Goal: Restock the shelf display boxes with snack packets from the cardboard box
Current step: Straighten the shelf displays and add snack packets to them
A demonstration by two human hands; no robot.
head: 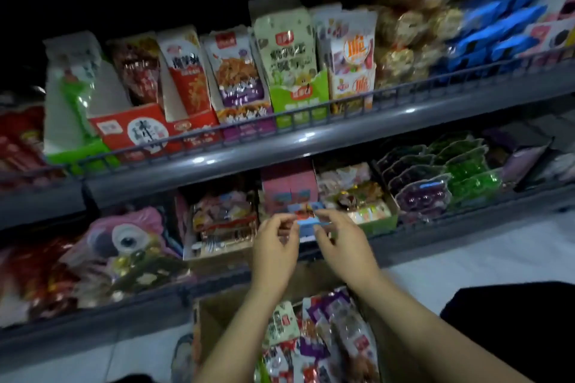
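Both hands pinching one small packet in front of the lower shelf.

The blue-and-red snack packet point(306, 217) is hovering before the pink display box point(287, 185), with the left hand point(273, 246) and right hand point(342, 242) each nipping an edge between curled fingertips; below them the cardboard box point(217, 305) is sitting full of packets.

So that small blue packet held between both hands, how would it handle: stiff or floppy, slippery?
The small blue packet probably weighs little: the left hand and right hand hold it by fingertips alone. Its glossy wrapper looks likely to be slippery. It seems thin, so it would probably flex rather than stay rigid.
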